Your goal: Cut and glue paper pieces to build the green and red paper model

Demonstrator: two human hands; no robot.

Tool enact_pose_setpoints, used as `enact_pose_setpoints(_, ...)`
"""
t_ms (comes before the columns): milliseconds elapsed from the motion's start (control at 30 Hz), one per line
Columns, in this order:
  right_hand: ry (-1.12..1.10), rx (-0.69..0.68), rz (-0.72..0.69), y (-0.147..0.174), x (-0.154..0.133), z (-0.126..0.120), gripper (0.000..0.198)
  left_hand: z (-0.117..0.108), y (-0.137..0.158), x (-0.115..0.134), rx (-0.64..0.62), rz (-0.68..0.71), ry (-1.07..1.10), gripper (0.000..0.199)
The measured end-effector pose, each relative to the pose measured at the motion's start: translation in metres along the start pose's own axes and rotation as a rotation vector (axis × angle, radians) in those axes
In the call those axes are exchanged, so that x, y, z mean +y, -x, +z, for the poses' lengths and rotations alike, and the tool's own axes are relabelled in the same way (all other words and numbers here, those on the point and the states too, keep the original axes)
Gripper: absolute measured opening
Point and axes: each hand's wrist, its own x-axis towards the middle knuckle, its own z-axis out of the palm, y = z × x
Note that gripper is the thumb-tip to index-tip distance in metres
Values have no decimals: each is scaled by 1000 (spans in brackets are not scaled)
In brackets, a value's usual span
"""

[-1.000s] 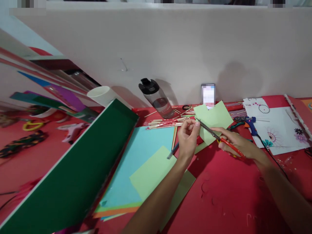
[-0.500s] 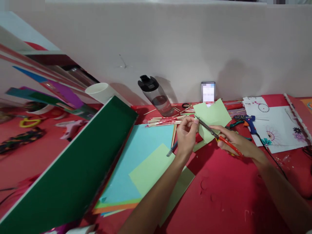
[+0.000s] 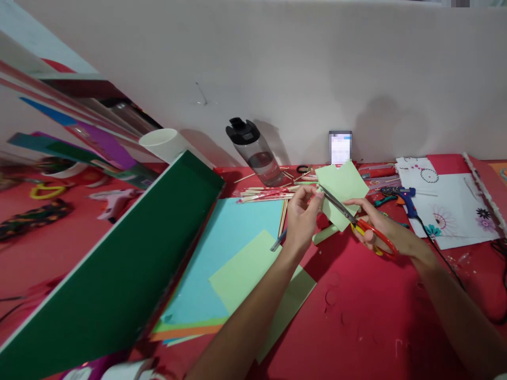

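My left hand (image 3: 303,214) pinches the left edge of a light green sheet of paper (image 3: 344,184) between thumb and fingers, holding it above the table. In my right hand (image 3: 376,227) is a pair of scissors (image 3: 363,226) with red and yellow handles. Their blades lie along the paper and point toward my left fingertips. A narrow strip of the green paper (image 3: 325,234) hangs below the sheet. Under my left wrist a grey-blue cutter-like tool (image 3: 278,240) rests near another light green sheet (image 3: 245,272).
A green board (image 3: 130,253) leans across the left, beside stacked coloured paper (image 3: 202,269). Behind stand a water bottle (image 3: 257,155) and a lit phone (image 3: 340,148). Wooden sticks (image 3: 261,194) lie in front of the bottle. A blue glue gun (image 3: 406,196) and decorated white sheets (image 3: 447,206) are at right.
The scissor handles have spread apart in my right hand. The green sheet has tilted and shifted slightly left, and its lower strip hangs more curled. My left hand stays nearly in place.
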Motion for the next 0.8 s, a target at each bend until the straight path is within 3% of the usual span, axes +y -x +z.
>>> enact_pose_setpoints(133, -85, -1, 56, -1, -2, 1, 95, 0, 0, 0, -10, 31, -21, 16)
enact_pose_setpoints(467, -37, 4, 11, 2, -1, 3, 99, -1, -1, -2, -23, -15, 42, 14)
enact_pose_setpoints(667, -94, -16, -10, -2, 4, 5, 82, 3, -1, 5, -33, -164, 210, 21)
enact_pose_setpoints(800, -166, 20, -1, -6, 12, 5, 64, 4, -2, 7, -20, -192, 231, 24)
